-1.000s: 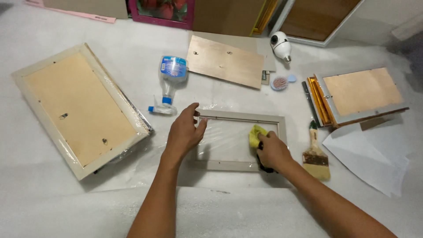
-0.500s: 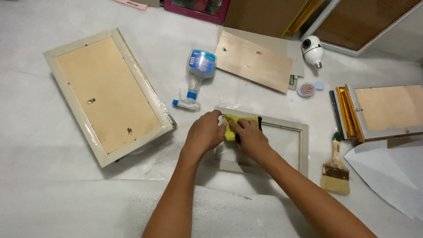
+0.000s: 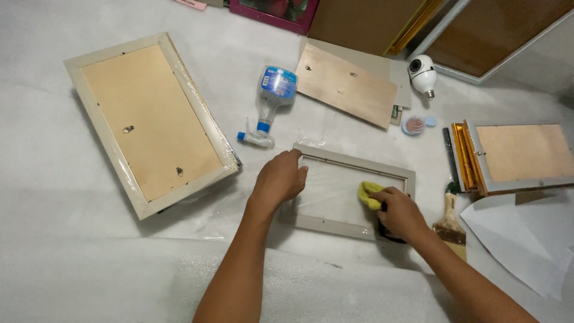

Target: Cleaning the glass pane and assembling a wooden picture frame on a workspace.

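Flatly, left hand (image 3: 280, 180) on rectangular frame (image 3: 353, 157), right hand (image 3: 399, 212) gripping crumpled yellow cloth (image 3: 368, 194)

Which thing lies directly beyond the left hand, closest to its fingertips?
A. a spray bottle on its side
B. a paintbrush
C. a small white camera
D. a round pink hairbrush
A: the spray bottle lies on its side just beyond the left hand, which rests on the small frame; the other three lie on the right.

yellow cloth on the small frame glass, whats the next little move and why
Probably sweep the yellow cloth leftward across the glass. The right hand presses it near the right edge of the small grey frame, the left hand braces the left end, and bare glass lies between them.
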